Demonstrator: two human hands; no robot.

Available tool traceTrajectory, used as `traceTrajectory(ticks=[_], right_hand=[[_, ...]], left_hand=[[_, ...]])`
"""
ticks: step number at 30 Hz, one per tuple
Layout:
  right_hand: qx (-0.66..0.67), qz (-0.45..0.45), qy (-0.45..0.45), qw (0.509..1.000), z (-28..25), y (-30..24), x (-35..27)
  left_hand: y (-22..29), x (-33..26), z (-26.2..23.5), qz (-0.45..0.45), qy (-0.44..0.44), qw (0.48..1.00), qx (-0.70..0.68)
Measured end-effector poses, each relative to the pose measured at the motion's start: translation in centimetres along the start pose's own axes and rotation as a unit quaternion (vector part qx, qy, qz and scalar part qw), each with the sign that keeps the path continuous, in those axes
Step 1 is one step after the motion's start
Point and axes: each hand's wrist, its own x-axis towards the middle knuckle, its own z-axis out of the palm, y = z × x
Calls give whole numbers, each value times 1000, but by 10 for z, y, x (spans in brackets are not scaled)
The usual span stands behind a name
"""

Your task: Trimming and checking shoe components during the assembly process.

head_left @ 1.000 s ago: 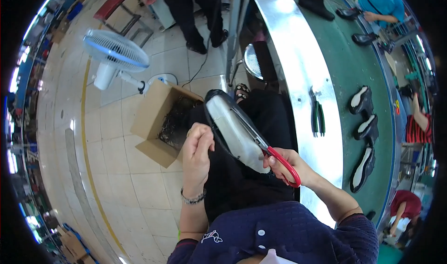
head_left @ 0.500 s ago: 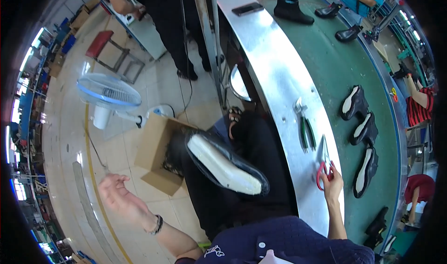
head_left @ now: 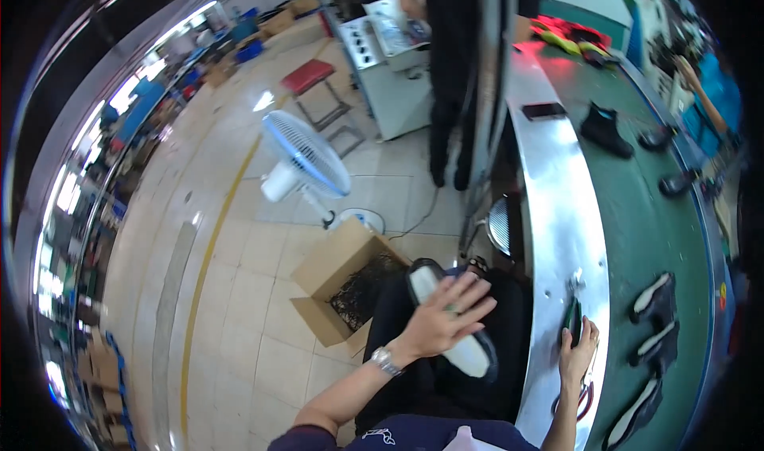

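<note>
Hands: left hand [head_left: 444, 317] on one shoe [head_left: 454, 324]; right hand [head_left: 578, 351] on pliers [head_left: 571, 320].

My left hand [head_left: 446, 316] has swung back from the lower left onto the white-soled shoe [head_left: 454, 324] at centre. My right hand [head_left: 577, 351] has let the red-handled scissors [head_left: 585, 395] lie on the desk [head_left: 557, 236], lower right.

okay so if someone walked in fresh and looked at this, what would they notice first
Likely the left hand spread over a white-soled shoe lying on the person's lap at centre. Next, the right hand on the steel bench edge beside green-handled pliers, and the blue-rimmed fan on the tiled floor behind an open cardboard box.
</note>
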Motion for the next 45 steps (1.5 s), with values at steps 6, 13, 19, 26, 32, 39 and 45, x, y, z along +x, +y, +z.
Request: traceTrajectory(ticks=[6,13,19,26,32,39,45], right_hand=[[-92,22,-48,994,27,-15,32],[380,260,-212,862,-5,3,61],[461,268,-333,778,-64,-75,71],[370,2,-529,764,-62,-144,124],[162,-19,-678,717,-44,-192,155],[149,-173,-452,862,-48,-164,85],[155,-199,-407,878,-42,-157,76]], left_hand=[[-15,42,45,-146,-95,982,-69],[-97,88,38,-187,-110,956,-197],[-98,101,54,-199,-102,974,-39],[-98,101,27,-363,-140,914,-112],[-22,48,29,-224,-133,963,-67],[-7,44,34,-205,-53,977,-35],[-11,29,42,-151,6,988,12]])
